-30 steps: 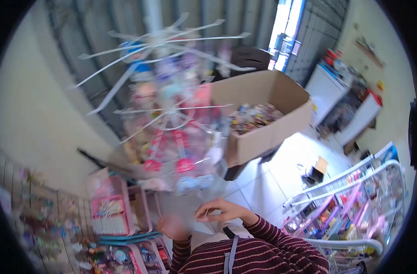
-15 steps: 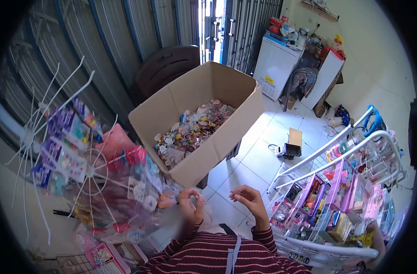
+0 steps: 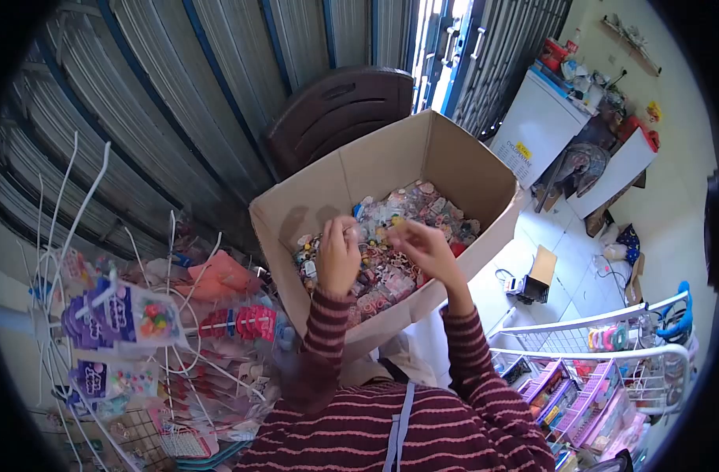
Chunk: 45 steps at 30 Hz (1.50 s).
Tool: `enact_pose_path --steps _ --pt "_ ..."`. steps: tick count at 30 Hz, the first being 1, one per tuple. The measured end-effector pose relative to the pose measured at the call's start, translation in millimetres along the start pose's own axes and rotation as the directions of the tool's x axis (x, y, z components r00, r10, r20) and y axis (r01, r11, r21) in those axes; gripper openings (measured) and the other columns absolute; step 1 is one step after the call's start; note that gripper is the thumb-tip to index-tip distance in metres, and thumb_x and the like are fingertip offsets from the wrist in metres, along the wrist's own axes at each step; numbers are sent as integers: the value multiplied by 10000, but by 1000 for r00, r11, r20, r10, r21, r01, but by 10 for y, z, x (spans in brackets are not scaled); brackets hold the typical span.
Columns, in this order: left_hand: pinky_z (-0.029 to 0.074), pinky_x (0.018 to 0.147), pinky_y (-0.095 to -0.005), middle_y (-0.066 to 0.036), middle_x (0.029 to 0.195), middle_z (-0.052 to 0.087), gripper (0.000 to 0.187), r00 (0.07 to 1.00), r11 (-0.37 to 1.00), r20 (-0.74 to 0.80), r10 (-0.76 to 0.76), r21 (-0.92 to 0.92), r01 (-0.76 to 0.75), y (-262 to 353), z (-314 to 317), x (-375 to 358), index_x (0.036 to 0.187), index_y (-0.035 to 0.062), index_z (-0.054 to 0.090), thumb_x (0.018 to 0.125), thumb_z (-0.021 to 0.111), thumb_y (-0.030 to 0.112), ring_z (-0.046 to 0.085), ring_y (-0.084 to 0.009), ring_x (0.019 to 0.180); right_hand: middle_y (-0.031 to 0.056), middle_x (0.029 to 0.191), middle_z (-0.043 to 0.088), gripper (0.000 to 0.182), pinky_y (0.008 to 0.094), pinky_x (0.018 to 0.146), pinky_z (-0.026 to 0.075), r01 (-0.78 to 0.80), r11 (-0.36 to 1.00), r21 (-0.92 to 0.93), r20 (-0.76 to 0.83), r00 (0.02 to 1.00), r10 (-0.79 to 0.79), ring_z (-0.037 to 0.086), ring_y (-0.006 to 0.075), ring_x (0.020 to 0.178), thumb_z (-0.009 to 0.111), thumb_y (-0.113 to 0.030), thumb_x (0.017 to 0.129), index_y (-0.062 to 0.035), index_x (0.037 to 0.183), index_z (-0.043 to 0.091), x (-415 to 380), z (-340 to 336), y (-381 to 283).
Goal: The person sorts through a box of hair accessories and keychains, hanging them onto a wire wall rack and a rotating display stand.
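A large cardboard box (image 3: 366, 175) stands in front of me, its bottom covered with a pile of small packaged trinkets (image 3: 391, 275) in clear plastic and mixed colours. Over the left part of the pile, inside the box opening, is my left hand (image 3: 338, 258), with its fingers curled inward. My right hand (image 3: 426, 250) is over the pile too, thumb and fingers bent together and pointing at the left hand. A small gap separates the hands. Whatever sits at the fingertips is too small to make out against the pile.
A wire rack with hanging packets (image 3: 123, 315) stands close on the left. Behind the box is a brown plastic chair (image 3: 340, 106) against the metal shutter. On the right are a white rack with purple baskets (image 3: 588, 401), an open small box (image 3: 536, 275) on the floor and a white freezer (image 3: 536, 126).
Both hands have moved forward from near my body to over the pile in the box. My view has turned left, so the box appears closer and the right rack lower.
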<state>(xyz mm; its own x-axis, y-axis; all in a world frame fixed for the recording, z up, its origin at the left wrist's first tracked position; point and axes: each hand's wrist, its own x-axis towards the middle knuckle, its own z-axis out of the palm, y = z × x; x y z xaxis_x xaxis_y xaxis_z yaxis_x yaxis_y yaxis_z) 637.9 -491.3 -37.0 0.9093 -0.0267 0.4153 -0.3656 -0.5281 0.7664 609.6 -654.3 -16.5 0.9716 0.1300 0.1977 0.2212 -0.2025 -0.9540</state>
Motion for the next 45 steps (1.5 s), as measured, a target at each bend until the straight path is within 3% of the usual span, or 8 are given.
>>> enact_pose_path --steps 10,11,12,14,23,27,37,45 --pt "413 706 -387 -169 894 549 262 694 709 215 -687 408 576 -2914 971 4 936 81 537 712 465 198 541 -282 820 169 777 574 213 384 622 444 369 606 -704 614 746 259 560 307 715 538 -140 635 -21 806 580 1671 198 1125" --pt "395 765 -392 -201 898 547 321 741 671 494 -456 737 -79 -3590 1118 103 942 9 513 675 453 177 498 -351 889 176 791 572 223 380 629 444 490 560 -668 701 667 253 557 310 737 534 -144 631 -23 812 583 1741 298 1613" --pt "395 765 -392 -201 898 547 321 739 661 479 -473 748 -61 -3474 1073 30 942 9 513 675 453 177 498 -351 889 183 805 570 233 377 636 445 604 509 -614 777 578 251 555 313 759 530 -147 627 -25 817 585 1782 382 1983" --pt "396 786 -386 -210 988 513 346 545 561 158 -824 372 740 -2986 941 -5 966 7 508 661 494 167 494 -344 909 167 775 577 215 391 597 441 543 596 -592 801 476 362 560 317 692 487 -168 654 3 735 590 1784 493 2303" --pt "383 834 -353 -176 1090 437 558 548 498 -143 -824 279 822 -2677 1308 -237 1122 38 405 627 626 172 452 -290 989 164 783 569 212 390 662 443 271 763 -587 735 574 362 539 315 809 554 -122 602 -49 798 589 1304 356 2857" --pt "391 809 -367 -158 1128 354 671 317 215 -317 -894 316 924 -2303 1351 -6 1161 30 281 606 649 113 426 -311 979 156 760 572 193 395 676 428 285 627 -725 638 621 455 554 277 765 571 -168 606 -69 770 594 1180 402 2656" --pt "433 562 -340 -104 630 549 389 508 439 -356 -784 260 860 -2394 1253 -182 880 60 514 560 703 176 557 -236 628 165 672 563 191 386 589 438 321 724 -611 655 719 235 559 290 672 618 -176 556 -36 681 582 1124 458 2911" --pt "428 509 -267 -58 550 562 233 836 821 8 -549 190 538 -1775 386 320 699 37 619 546 704 191 533 -147 506 136 670 575 298 335 600 428 299 898 -323 913 348 212 561 239 650 614 -301 628 -19 718 582 2066 121 1630"
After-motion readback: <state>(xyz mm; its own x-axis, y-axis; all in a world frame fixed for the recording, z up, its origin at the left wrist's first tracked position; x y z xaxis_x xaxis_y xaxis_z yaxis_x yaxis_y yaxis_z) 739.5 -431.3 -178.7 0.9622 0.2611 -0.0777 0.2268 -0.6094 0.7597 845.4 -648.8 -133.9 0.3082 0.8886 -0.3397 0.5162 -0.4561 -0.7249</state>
